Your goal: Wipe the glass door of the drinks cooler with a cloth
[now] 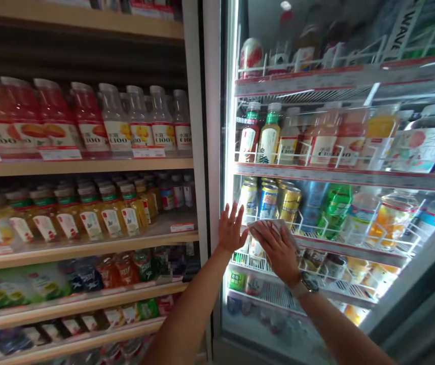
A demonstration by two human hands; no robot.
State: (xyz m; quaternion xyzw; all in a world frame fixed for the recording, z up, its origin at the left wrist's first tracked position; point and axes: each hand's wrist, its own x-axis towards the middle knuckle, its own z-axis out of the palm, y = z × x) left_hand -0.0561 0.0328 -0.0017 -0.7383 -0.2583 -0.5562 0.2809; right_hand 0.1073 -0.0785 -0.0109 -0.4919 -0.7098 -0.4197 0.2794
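My left hand (230, 229) is raised with its fingers spread, near the left edge of the lit drinks fridge, and it holds nothing. Just to its right, my right hand (278, 248) presses a pale cloth (266, 223) flat, apparently against the fridge's glass door. The cloth shows under and around the fingers, partly hidden by them. A dark watch is on the right wrist. Behind the hands, drink cans (268, 198) stand on a wire-railed shelf, some of them covered from view by the cloth and hand.
Wooden shelves (88, 167) to the left hold rows of juice bottles (52, 109) and pouches. A pale upright post (198, 126) separates them from the fridge. More bottles (331, 134) line the fridge shelves. A grey door frame (411, 274) slants across the lower right.
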